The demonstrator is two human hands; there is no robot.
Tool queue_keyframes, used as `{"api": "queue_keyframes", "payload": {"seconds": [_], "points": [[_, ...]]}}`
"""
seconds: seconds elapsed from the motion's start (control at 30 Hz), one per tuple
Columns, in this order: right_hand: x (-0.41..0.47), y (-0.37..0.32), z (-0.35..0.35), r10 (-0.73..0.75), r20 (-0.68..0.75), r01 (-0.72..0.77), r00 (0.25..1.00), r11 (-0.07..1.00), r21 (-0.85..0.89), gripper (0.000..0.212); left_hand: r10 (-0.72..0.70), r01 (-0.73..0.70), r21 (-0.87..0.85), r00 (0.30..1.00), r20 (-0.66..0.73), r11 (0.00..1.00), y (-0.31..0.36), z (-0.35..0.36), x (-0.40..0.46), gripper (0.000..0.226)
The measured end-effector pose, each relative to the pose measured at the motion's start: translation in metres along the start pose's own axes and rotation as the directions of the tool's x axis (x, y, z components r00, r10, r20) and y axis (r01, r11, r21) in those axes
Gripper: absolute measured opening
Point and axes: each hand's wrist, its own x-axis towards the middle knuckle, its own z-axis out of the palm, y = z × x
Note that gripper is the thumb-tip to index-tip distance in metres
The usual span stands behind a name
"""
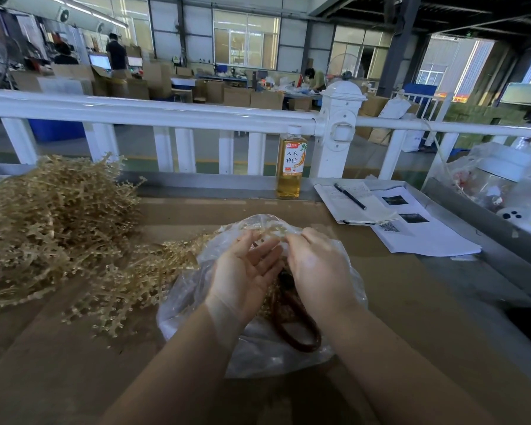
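A clear plastic bag (288, 360) lies on the brown cardboard-covered table (411, 302) in front of me. Inside it are beige branchy sprigs and a dark brown ring-shaped piece (301, 338). My left hand (246, 271) is over the bag, palm up, with its fingers fairly straight and the thumb near the bag's mouth. My right hand (316, 265) shows its back, and its fingertips pinch a pale sprig (270, 231) at the bag's mouth. Both hands wear thin transparent gloves. The hands hide part of the bag's contents.
A big pile of dry beige sprigs (59, 222) covers the table's left side, reaching to the bag. At the back stand a tea bottle (290, 167), an open notebook with a pen (350, 194) and printed sheets (423, 234). A white railing (166, 111) runs behind; plastic-wrapped goods (497, 179) sit right.
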Motion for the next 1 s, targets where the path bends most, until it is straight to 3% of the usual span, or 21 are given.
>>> {"api": "queue_keyframes", "payload": {"seconds": [0.07, 0.17, 0.27, 0.33, 0.5, 0.87, 0.93, 1.0], "points": [[0.004, 0.012, -0.004, -0.024, -0.094, 0.02, 0.995, 0.999, -0.046, 0.027, 0.024, -0.022, 0.055, 0.999, -0.037, 0.998, -0.002, -0.005, 0.0, 0.024], [0.006, 0.031, -0.006, -0.021, -0.121, 0.002, 0.992, 0.988, -0.153, 0.032, 0.032, -0.026, 0.089, 0.997, -0.07, 0.996, -0.005, -0.012, 0.0, 0.023], [0.003, 0.051, -0.003, 0.087, 0.038, -0.076, 0.996, 0.97, -0.23, 0.029, 0.015, -0.005, 0.118, 0.997, -0.08, 0.993, -0.007, -0.018, 0.0, 0.024], [0.0, 0.067, 0.001, 0.216, 0.185, -0.14, 0.959, 0.925, -0.353, 0.026, 0.018, -0.006, 0.126, 0.996, -0.092, 0.992, -0.008, -0.022, 0.0, 0.023], [-0.009, 0.086, 0.01, 0.327, 0.243, -0.189, 0.913, 0.869, -0.457, 0.021, 0.026, -0.013, 0.12, 0.993, -0.113, 0.993, -0.009, -0.022, 0.0, 0.021], [-0.014, 0.089, 0.019, 0.466, 0.428, -0.244, 0.774, 0.844, -0.478, 0.03, 0.021, -0.006, 0.124, 0.992, -0.122, 0.992, -0.009, -0.022, -0.001, 0.02], [-0.01, 0.084, 0.016, 0.478, 0.381, -0.3, 0.791, 0.847, -0.439, 0.027, 0.022, -0.007, 0.122, 0.992, -0.123, 0.993, -0.01, -0.022, 0.0, 0.02], [-0.006, 0.076, 0.012, 0.426, 0.27, -0.318, 0.864, 0.876, -0.362, 0.027, 0.032, -0.015, 0.133, 0.992, -0.125, 0.991, -0.011, -0.022, 0.002, 0.02]]}}
